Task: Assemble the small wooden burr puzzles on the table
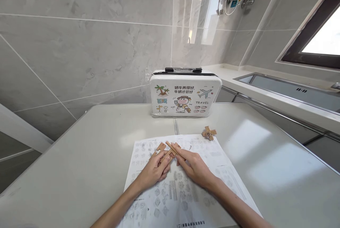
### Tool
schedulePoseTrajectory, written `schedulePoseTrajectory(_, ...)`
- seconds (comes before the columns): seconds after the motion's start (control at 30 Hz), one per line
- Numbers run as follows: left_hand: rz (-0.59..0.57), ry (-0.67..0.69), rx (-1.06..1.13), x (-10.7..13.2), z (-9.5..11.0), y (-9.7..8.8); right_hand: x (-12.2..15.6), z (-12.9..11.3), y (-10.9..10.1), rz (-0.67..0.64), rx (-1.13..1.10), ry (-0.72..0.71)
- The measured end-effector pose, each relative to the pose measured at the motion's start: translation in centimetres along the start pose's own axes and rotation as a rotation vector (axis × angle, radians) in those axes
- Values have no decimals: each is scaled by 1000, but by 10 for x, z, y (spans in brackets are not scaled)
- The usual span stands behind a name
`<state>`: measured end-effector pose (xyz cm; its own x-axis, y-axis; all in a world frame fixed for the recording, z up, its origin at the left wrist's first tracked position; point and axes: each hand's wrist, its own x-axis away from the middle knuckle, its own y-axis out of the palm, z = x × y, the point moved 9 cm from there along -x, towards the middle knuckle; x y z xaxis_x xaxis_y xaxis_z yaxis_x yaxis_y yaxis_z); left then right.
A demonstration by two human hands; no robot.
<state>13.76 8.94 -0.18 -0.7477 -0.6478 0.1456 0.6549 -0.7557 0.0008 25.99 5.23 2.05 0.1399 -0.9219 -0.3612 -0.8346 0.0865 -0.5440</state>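
Head view: centre, slightly low. Left hand (157,169) pinches a flat light-brown wooden piece with a notched edge (160,146); right hand (196,167) grips a slim light-brown wooden stick (172,147). Both grips narrow; fingers hide the exact contact, can't tell if notches mate. Best to keep the left steady, line up notches before pressing, and push gently, since thin wood could snap. White printed paper sheet (192,199) underneath; brown cross-shaped wooden assembly (209,133) right of centre, at its upper-right corner.

Wooden pieces (174,148) tan; sheet (203,194) white with grey diagrams (173,189); bench (79,164) pale grey; far case (172,97) white, multicoloured cartoons (182,104); wall (87,51) marbled grey.
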Motion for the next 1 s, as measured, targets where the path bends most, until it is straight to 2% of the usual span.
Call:
schedulePoseTrajectory(0.3, -15, 22, -70, -2, 1, -1, 2, -3, 7, -5, 6, -22)
schedulePoseTrajectory(0.57, -7, 32, -137, 0, 1, 2, 4, -3, 9, 57, 86, -53)
schedulePoseTrajectory(0.83, -38, 10, 15, -1, 1, 8, 7, -3, 8, 96, 112, -80)
schedulePoseTrajectory(1.0, -37, 10, 15, -1, 1, 9, 6, -6, 6, 101, 121, -82)
